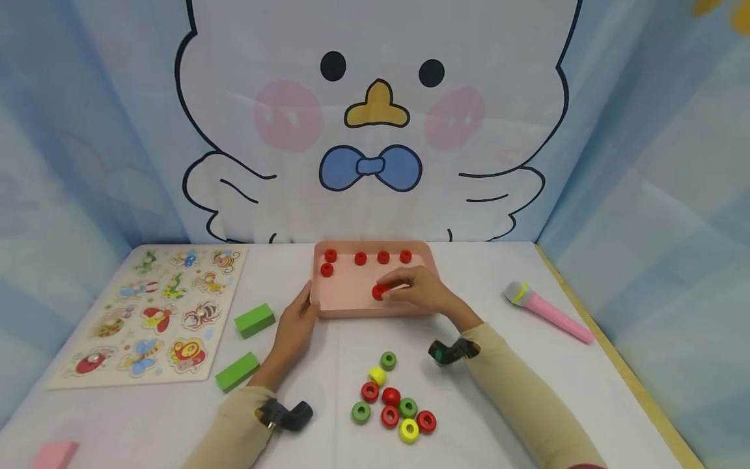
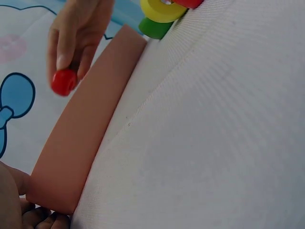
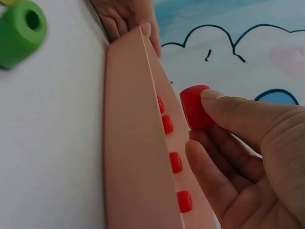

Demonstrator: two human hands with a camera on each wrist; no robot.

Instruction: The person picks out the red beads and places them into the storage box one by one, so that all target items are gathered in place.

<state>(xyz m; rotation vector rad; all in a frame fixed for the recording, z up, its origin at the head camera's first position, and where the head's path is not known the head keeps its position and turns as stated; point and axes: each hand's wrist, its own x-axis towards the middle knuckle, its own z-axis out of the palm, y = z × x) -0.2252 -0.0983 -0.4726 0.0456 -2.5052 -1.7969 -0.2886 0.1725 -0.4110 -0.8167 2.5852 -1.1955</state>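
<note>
A pink tray (image 1: pixel 346 306) sits mid-table with several red beads (image 1: pixel 360 258) lined along its far side. My right hand (image 1: pixel 418 290) reaches over the tray and pinches a red bead (image 1: pixel 379 292) between thumb and fingertips, just above the tray floor. The right wrist view shows that red bead (image 3: pixel 195 107) in the fingertips beside the tray wall (image 3: pixel 128 143). My left hand (image 1: pixel 295 322) holds the tray's near left corner, fingers curled at its edge (image 3: pixel 126 19). The left wrist view shows the tray wall (image 2: pixel 81 133) and the bead (image 2: pixel 64 82).
A heap of red, green and yellow beads (image 1: pixel 391 397) lies near the front. Two green blocks (image 1: pixel 254 320) (image 1: pixel 237 372) and an insect puzzle board (image 1: pixel 158 312) sit left. A pink toy microphone (image 1: pixel 547 311) lies right. A pink block (image 1: pixel 53 454) is front left.
</note>
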